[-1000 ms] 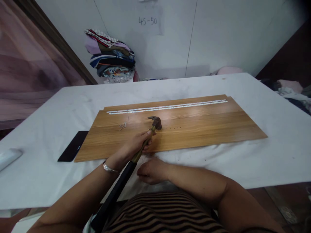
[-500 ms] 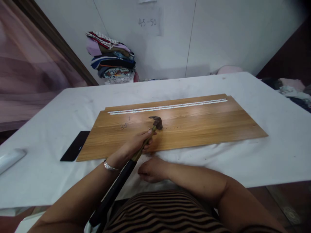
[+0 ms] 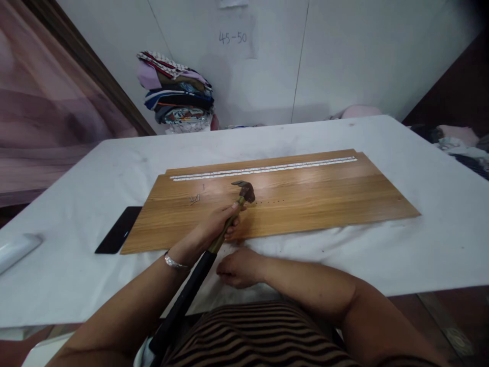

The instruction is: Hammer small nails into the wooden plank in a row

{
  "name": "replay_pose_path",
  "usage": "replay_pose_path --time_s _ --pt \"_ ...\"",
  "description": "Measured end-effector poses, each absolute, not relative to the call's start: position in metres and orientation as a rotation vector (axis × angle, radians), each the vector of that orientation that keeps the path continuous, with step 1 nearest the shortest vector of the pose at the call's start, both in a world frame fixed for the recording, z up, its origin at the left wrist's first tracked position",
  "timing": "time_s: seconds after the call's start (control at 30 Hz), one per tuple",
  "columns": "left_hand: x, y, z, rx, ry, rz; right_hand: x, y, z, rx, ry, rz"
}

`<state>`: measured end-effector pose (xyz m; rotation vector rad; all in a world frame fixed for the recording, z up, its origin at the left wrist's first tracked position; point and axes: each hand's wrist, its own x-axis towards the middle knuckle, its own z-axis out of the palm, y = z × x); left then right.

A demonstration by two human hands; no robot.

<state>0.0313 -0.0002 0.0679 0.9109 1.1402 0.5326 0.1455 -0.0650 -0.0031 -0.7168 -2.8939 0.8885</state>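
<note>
My left hand point(image 3: 219, 221) is wrapped around the wooden neck of a claw hammer point(image 3: 247, 190), close below its rusty head. Its long black grip point(image 3: 187, 290) slants back under my left forearm toward my body. The hammer head is over a wood-grain board point(image 3: 324, 188), beside a row of small dark marks point(image 3: 273, 202) on its surface. Several loose nails point(image 3: 194, 199) lie on the board left of the hammer, with a single nail point(image 3: 204, 187) just behind them. My right hand point(image 3: 240, 267) rests curled closed on the white cloth in front of the board; I see nothing in it.
Two pale marked strips point(image 3: 267, 168) run along the board's far side. A flat black object point(image 3: 118, 230) touches the board's left end on the white-covered table point(image 3: 431, 244). Folded clothes point(image 3: 178, 94) are stacked behind the table, and a clear plastic roll point(image 3: 19, 250) lies at left.
The hammer head has tilted slightly up and left, its black grip shifting a little. My left hand keeps its hold, and my right hand stays in place.
</note>
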Motion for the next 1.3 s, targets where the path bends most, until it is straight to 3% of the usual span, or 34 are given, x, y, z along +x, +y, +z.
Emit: replay_pose_path --time_s 1.3 --pt "0.0283 0.0056 0.0638 0.906 1.139 0.502 0.1462 -0.0645 -0.0004 -0.71 -2.88 0.828"
